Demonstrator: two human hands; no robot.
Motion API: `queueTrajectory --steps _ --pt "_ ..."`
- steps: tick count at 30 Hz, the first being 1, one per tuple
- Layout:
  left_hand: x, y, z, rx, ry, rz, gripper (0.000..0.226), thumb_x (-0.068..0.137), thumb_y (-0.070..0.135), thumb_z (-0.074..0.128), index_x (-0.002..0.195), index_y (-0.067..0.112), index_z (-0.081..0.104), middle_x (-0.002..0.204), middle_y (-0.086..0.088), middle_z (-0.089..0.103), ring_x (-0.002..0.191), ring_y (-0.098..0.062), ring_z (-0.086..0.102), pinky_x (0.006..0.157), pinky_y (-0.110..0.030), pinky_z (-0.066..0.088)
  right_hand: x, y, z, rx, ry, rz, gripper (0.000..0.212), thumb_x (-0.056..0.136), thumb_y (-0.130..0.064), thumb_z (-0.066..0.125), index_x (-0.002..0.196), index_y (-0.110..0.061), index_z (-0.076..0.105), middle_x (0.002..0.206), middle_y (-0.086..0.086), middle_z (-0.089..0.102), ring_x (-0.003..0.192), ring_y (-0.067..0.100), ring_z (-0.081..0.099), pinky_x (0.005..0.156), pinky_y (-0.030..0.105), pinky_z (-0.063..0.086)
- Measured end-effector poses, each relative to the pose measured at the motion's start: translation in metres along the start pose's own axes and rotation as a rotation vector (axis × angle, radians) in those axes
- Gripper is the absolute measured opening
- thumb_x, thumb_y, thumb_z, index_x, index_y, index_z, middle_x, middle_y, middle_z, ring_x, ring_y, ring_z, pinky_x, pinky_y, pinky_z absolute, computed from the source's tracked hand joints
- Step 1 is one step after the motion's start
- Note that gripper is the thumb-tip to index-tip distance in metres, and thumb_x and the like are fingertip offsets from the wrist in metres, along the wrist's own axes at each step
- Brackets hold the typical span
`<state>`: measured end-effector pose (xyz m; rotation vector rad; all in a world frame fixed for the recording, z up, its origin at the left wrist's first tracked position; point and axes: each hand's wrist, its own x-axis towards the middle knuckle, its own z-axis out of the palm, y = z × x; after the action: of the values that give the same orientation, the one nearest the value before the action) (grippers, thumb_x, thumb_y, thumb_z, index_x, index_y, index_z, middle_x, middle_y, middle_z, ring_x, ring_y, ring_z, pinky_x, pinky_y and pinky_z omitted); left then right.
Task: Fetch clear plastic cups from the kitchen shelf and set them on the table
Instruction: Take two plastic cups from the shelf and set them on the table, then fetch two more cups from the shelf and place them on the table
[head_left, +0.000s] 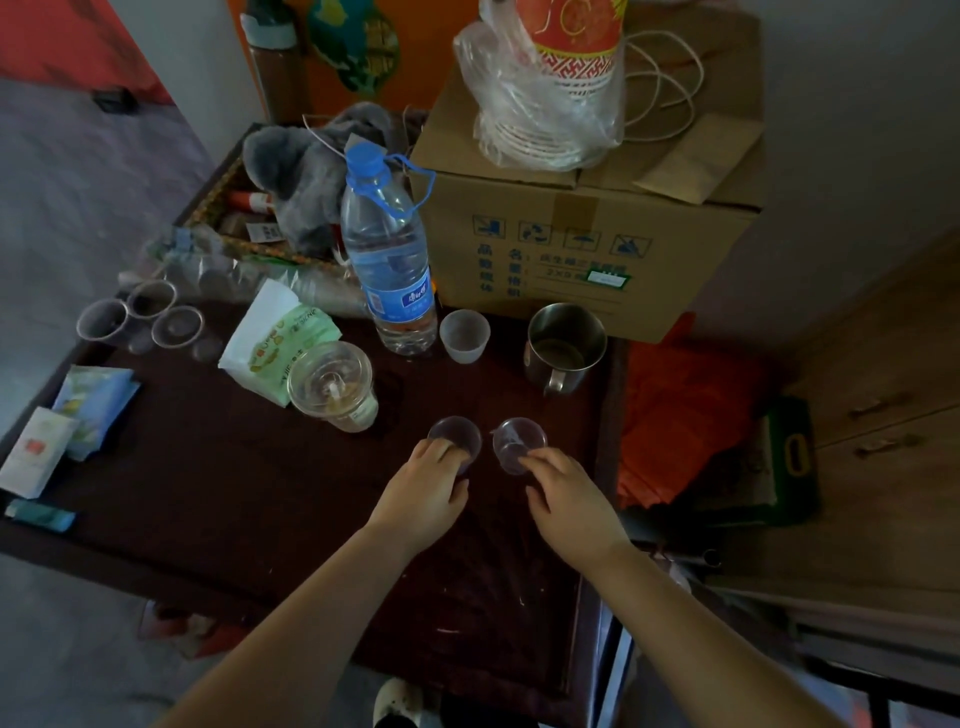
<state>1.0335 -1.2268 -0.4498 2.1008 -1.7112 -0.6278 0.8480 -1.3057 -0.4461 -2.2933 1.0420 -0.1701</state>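
Two small clear plastic cups stand upright side by side on the dark wooden table (218, 478). My left hand (423, 488) grips the near side of the left cup (453, 435). My right hand (566, 493) holds the right cup (519, 439) by its near rim. Three more clear cups (140, 317) stand together at the table's far left, in front of a sleeve of stacked clear cups (223, 275) lying on its side.
Beyond the two held cups stand a water bottle (387, 260), a frosted small cup (464, 335), a steel mug (565, 345) and a lidded drink cup (332, 384). A cardboard box (582, 218) fills the far right. Tissue packets (78, 415) lie at the left.
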Motion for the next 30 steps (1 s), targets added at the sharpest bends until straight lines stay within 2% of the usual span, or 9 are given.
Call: queueTrajectory --steps 4,8,13,16,23,30 --pt "0.0 0.0 0.001 0.028 -0.02 0.014 0.032 0.086 0.023 0.054 0.117 0.015 0.055 0.121 0.002 0.052 0.116 -0.014 0.042 0.091 -0.029 0.045 -0.001 0.002 0.001 0.006 -0.001 0.017 0.039 0.092 -0.016 0.047 0.131 -0.016 0.046 0.134 -0.003 0.045 0.122 0.012 0.039 0.097 0.019 0.032" --pt "-0.002 0.002 -0.004 0.08 -0.004 0.052 0.034 0.086 0.025 0.054 0.119 0.015 0.054 0.123 0.002 0.052 0.116 -0.015 0.043 0.093 -0.029 0.042 -0.006 0.0 -0.001 0.001 0.022 0.029 0.041 0.091 -0.017 0.048 0.131 -0.022 0.045 0.139 -0.007 0.042 0.125 0.011 0.036 0.095 0.018 0.031" --pt "-0.007 0.006 -0.017 0.094 0.026 0.099 0.034 0.086 0.028 0.054 0.119 0.017 0.054 0.123 0.004 0.052 0.117 -0.013 0.043 0.093 -0.03 0.043 -0.015 -0.01 -0.012 -0.02 0.075 0.073 0.036 0.091 -0.019 0.048 0.127 -0.023 0.049 0.136 -0.008 0.041 0.122 0.011 0.041 0.09 0.022 0.041" --pt "-0.011 0.007 -0.03 0.104 0.052 0.151 0.033 0.086 0.028 0.055 0.118 0.017 0.054 0.122 0.004 0.053 0.116 -0.015 0.046 0.093 -0.031 0.044 -0.023 -0.023 -0.02 -0.041 0.126 0.096 0.036 0.091 -0.019 0.049 0.127 -0.021 0.049 0.131 -0.008 0.044 0.119 0.01 0.043 0.09 0.021 0.042" --pt "-0.022 0.024 -0.085 0.119 0.133 0.387 0.035 0.084 0.027 0.057 0.118 0.019 0.054 0.119 0.005 0.054 0.113 -0.014 0.048 0.093 -0.03 0.041 -0.052 -0.085 -0.043 -0.143 0.353 0.18 0.038 0.09 -0.023 0.051 0.128 -0.021 0.048 0.131 -0.005 0.049 0.12 0.011 0.042 0.093 0.02 0.035" --pt "-0.065 0.044 -0.154 0.094 0.171 0.681 0.04 0.085 0.032 0.056 0.122 0.019 0.053 0.126 0.004 0.053 0.123 -0.014 0.043 0.098 -0.034 0.038 -0.112 -0.177 -0.057 -0.288 0.625 0.321 0.046 0.089 -0.034 0.052 0.132 -0.02 0.043 0.136 -0.003 0.047 0.126 0.013 0.036 0.098 0.019 0.023"
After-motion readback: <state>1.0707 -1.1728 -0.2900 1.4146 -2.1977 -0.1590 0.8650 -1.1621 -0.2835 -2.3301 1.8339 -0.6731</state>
